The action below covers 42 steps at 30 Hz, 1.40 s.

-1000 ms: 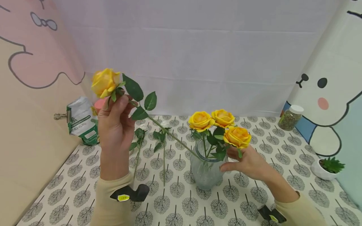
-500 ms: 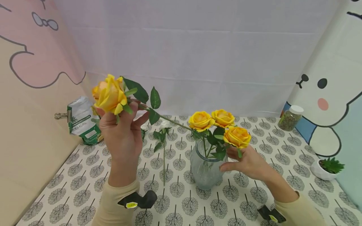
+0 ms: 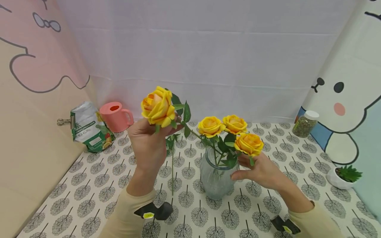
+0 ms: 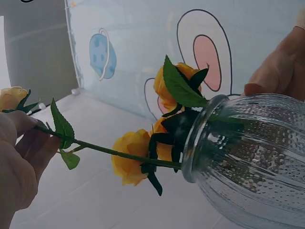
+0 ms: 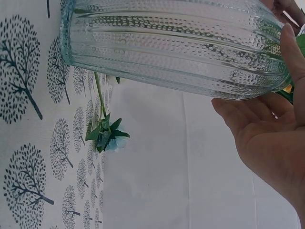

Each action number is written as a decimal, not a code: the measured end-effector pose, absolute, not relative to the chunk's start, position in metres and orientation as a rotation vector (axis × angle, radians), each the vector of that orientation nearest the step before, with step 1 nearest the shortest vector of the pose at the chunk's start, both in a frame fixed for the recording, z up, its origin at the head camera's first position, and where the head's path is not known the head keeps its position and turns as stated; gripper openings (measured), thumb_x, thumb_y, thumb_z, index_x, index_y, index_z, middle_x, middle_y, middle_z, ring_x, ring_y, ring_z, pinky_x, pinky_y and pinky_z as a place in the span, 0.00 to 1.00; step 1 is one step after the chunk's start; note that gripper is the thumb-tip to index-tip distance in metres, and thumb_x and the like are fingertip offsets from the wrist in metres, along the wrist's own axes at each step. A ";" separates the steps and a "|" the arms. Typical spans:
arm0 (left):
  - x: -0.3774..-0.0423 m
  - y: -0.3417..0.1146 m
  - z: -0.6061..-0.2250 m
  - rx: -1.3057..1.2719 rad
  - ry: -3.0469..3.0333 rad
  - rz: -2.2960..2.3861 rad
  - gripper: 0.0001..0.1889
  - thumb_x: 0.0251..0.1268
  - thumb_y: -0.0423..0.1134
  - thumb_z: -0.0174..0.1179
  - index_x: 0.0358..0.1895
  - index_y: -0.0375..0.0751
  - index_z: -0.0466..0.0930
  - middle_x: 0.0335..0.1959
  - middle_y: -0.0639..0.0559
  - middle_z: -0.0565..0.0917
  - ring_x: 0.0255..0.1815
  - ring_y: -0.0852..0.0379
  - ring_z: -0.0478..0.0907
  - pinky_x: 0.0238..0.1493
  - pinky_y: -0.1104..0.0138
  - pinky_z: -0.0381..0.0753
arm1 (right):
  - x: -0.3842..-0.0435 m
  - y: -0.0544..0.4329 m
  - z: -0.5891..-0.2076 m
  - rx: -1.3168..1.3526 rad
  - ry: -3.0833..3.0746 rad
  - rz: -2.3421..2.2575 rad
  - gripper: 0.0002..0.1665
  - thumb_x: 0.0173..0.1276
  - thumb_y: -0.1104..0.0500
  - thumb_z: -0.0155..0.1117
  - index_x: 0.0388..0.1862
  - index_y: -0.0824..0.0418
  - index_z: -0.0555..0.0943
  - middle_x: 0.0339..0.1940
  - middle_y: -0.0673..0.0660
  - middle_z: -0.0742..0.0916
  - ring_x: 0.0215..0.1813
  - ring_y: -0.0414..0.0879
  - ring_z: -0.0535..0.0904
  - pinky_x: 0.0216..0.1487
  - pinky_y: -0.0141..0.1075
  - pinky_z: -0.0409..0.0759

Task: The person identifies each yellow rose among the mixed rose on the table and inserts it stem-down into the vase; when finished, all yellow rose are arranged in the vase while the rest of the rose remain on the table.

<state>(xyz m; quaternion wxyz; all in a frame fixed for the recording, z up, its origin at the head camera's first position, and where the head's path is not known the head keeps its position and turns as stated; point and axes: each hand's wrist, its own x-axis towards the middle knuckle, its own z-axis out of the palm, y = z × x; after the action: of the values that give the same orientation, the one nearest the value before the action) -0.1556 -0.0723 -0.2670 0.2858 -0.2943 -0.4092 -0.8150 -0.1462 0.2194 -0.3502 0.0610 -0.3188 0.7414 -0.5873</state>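
In the head view my left hand point(image 3: 148, 145) pinches a yellow rose point(image 3: 157, 107) just below its bloom. The rose slants down to the right, and its stem point(image 4: 109, 151) runs into the mouth of a ribbed clear glass vase point(image 3: 217, 186) in the left wrist view. Three other yellow roses point(image 3: 210, 127) stand in the vase, blooms above the rim. On the vase's right side, near the rim, my right hand point(image 3: 265, 172) holds it between thumb and fingers; part of those fingers is hidden behind a bloom.
Left of the vase, a pale flower point(image 5: 116, 141) with green leaves lies on the tree-print cloth, partly behind my left hand. Back left are a pink watering can point(image 3: 116, 119) and a clipped green-white bag point(image 3: 92, 132). A lidded jar point(image 3: 306, 124) and potted succulent point(image 3: 343, 178) stand right.
My left hand has moved right toward the vase with the yellow rose, uncovering the pink watering can. My right hand and the vase have stayed in place.
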 end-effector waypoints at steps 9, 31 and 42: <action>-0.160 -0.059 -0.275 -0.814 -1.260 -2.231 0.24 0.54 0.13 0.59 0.47 0.43 0.88 0.37 0.46 0.88 0.36 0.53 0.88 0.36 0.55 0.88 | -0.147 0.218 -0.349 -0.958 2.406 -1.673 0.54 0.51 0.65 0.80 0.75 0.62 0.62 0.68 0.60 0.76 0.67 0.43 0.73 0.67 0.35 0.71; -0.191 -0.044 -0.304 -0.901 -1.887 -2.381 0.20 0.64 0.20 0.60 0.60 0.21 0.75 0.53 0.33 0.83 0.42 0.52 0.87 0.47 0.52 0.86 | -0.148 0.219 -0.351 -1.056 2.406 -1.668 0.34 0.54 0.69 0.78 0.60 0.62 0.75 0.50 0.53 0.84 0.51 0.46 0.82 0.53 0.38 0.83; -0.204 -0.055 -0.310 -1.083 -2.125 -2.302 0.20 0.57 0.18 0.62 0.55 0.17 0.76 0.48 0.38 0.85 0.48 0.54 0.83 0.55 0.57 0.83 | -0.144 0.219 -0.349 -0.941 2.418 -1.669 0.43 0.53 0.67 0.79 0.67 0.63 0.69 0.60 0.55 0.79 0.62 0.39 0.76 0.62 0.33 0.76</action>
<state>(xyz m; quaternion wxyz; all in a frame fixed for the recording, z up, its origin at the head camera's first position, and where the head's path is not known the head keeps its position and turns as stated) -0.2042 -0.0549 -0.3096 -0.0864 -0.3255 -0.6386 -0.6919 -0.1443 0.2194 -0.3489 0.0284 -0.3049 0.7835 -0.5408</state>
